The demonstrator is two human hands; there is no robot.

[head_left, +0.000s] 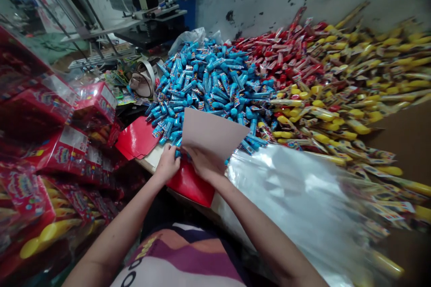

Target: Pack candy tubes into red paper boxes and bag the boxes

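Observation:
My left hand (pixel 167 163) and my right hand (pixel 204 161) meet at the table's front edge over a red cardboard box (pixel 190 184). The box's pale brown flap (pixel 213 132) stands up behind my fingers. My right hand grips the box at the base of that flap. My left hand is closed at the box's left side, with blue packets right at its fingertips. A big heap of blue wrapped candy tubes (pixel 208 80) lies just beyond the box.
Red tubes (pixel 289 58) and yellow tubes (pixel 357 85) are heaped to the right. Clear plastic sheets (pixel 296 193) lie at the front right. Flat red box blanks (pixel 138 136) sit left of the box. Packed red boxes (pixel 63 143) are stacked at the far left. A machine (pixel 151 9) stands behind.

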